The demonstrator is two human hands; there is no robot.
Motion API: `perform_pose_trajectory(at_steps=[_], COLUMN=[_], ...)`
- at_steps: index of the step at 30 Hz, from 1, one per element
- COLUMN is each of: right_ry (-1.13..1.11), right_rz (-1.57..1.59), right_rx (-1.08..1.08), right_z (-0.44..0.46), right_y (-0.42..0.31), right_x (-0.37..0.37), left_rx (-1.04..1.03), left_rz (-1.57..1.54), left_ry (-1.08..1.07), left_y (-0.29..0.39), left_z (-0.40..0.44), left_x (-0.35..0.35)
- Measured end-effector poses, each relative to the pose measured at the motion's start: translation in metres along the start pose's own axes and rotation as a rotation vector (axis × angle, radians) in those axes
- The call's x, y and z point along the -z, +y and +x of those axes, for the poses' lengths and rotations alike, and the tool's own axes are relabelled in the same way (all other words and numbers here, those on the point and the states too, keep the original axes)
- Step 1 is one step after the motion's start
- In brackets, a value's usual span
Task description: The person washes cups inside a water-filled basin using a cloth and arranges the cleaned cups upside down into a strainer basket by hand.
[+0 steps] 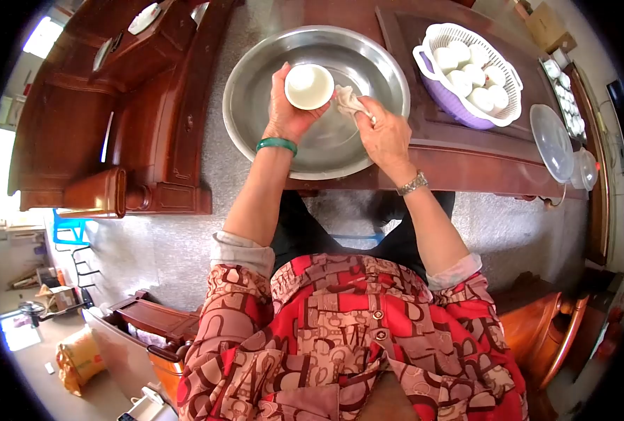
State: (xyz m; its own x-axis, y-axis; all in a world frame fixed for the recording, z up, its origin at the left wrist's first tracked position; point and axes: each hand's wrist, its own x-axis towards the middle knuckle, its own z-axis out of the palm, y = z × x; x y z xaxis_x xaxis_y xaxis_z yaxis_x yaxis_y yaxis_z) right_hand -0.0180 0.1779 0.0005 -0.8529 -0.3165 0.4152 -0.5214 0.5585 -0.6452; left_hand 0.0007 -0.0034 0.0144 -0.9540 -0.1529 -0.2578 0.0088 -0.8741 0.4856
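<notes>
My left hand [291,116] is wrapped around a white cup [309,87], its open mouth tilted up toward me. Pinched in the fingers of my right hand [386,133] is a crumpled pale cloth [350,102], close to the cup's right side. Both hands are over a wide metal basin [249,133], whose inside looks wet. To the right, a white slotted basket [514,105] set in a purple basin [452,105] holds several white cups [472,76], most of them bottom up.
The basin and basket stand on a dark red wooden table [480,158]. At its right end are a clear plastic lid [552,144] and a tray of small white cups [566,98]. A carved wooden bench [136,133] stands to the left, and a blue stool [70,228] is beyond it.
</notes>
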Motion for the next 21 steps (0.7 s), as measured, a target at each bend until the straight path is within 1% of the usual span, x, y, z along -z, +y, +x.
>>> perform_pose_trajectory(at_steps=[2,5,7,11,13,15,17,21], right_ry=[0.018,-0.024,0.023,0.000,-0.008,0.003,0.014,0.010], right_rz=[0.018,-0.004,0.053,0.009,0.000,0.003,0.007,-0.005], right_rx=[0.017,-0.017,0.035,0.031,0.038,0.043,0.050,0.052], right_z=[0.000,0.000,-0.001,-0.001,-0.001,-0.002,-0.001,-0.002], right_y=[0.000,0.001,0.001,0.001,0.001,0.000,0.001,0.002], right_x=[0.001,0.002,0.001,0.002,0.002,0.002,0.002,0.001], left_rx=[0.006,0.003,-0.001,0.011,0.027,0.020,0.060,0.066], left_rz=[-0.002,-0.009,-0.031,-0.048,-0.094,-0.077,-0.041,-0.032], left_ry=[-0.007,0.010,0.033,0.033,-0.036,-0.016,-0.167,-0.120], left_y=[0.000,-0.001,0.000,0.000,0.001,0.002,0.005,0.003], left_z=[0.001,0.004,0.005,0.009,0.009,0.011,0.020,0.017], left_x=[0.001,0.003,0.003,0.008,0.009,0.016,0.031,0.024])
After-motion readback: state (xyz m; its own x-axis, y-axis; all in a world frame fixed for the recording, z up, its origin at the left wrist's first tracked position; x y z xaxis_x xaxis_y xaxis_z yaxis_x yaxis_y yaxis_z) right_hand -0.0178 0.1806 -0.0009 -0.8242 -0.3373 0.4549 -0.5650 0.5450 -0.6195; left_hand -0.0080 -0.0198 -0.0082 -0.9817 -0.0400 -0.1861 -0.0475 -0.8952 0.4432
